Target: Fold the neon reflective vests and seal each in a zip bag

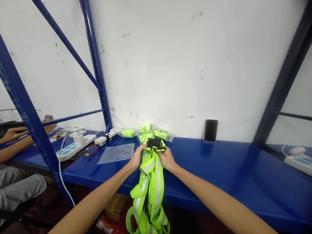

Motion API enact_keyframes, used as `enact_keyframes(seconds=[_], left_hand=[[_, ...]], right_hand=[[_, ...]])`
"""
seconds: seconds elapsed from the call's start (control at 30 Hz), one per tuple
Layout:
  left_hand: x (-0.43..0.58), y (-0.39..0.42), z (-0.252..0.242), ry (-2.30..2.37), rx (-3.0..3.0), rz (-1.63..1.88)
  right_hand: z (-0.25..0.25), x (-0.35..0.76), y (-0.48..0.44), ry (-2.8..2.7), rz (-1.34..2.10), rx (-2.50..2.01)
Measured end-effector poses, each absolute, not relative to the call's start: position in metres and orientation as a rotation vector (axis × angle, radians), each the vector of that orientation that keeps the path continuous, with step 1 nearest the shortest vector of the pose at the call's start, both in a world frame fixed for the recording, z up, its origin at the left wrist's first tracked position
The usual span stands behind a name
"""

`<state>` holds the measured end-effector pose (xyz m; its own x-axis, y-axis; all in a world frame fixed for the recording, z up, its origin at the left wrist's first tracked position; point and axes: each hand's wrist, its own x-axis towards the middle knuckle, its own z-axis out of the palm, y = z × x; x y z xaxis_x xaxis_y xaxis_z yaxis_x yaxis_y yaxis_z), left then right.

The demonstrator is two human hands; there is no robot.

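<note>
A neon-yellow reflective strap bundle [158, 185] hangs over the front edge of the blue table, its loops dangling below. At its top is a black plastic buckle [154, 143]. My left hand [137, 156] is closed on the left side of the strap top, beside the buckle. On the right side, my right hand [167, 158] grips the straps just under the buckle. Behind them, several rolled yellow straps in clear bags [146, 128] lie against the wall. A flat clear plastic bag [116, 153] rests left of my left hand.
On the blue table [219, 175], a phone [210, 130] leans on the wall. Left are a white device with wires [103, 139], a power strip [76, 148] and blue rack posts [26, 107]. Another person's arms [18, 148] show at far left.
</note>
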<state>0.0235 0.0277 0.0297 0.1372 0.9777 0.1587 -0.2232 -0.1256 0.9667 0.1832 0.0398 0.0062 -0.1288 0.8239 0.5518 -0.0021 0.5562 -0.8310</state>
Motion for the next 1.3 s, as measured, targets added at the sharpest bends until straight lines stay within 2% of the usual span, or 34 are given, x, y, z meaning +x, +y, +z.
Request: enact_keyframes(seconds=[0.07, 0.17, 0.33, 0.47, 0.97, 1.17, 1.3], left_hand=[[0.022, 0.026, 0.038, 0.836, 1.197, 1.137], [0.022, 0.022, 0.045, 0.835, 1.180, 1.051], [0.025, 0.021, 0.034, 0.760, 1.021, 1.190], [0.023, 0.024, 0.021, 0.743, 1.059, 1.275], [0.026, 0.023, 0.014, 0.760, 1.137, 1.404], [0.033, 0.027, 0.013, 0.815, 1.128, 1.353], [0.041, 0.030, 0.012, 0.762, 1.025, 1.312]], right_hand=[[0.009, 0.182, 0.036, -1.587, 0.864, -0.684], [0.009, 0.177, 0.032, -1.529, 1.112, -0.658], [0.009, 0.175, 0.026, -1.118, 1.560, -0.744], [0.016, 0.177, 0.022, -1.072, 1.726, -0.684], [0.010, 0.183, 0.037, -1.127, 1.615, -0.537], [-0.002, 0.180, 0.044, -1.215, 1.313, -0.640], [0.002, 0.186, 0.048, -1.389, 0.974, -0.693]])
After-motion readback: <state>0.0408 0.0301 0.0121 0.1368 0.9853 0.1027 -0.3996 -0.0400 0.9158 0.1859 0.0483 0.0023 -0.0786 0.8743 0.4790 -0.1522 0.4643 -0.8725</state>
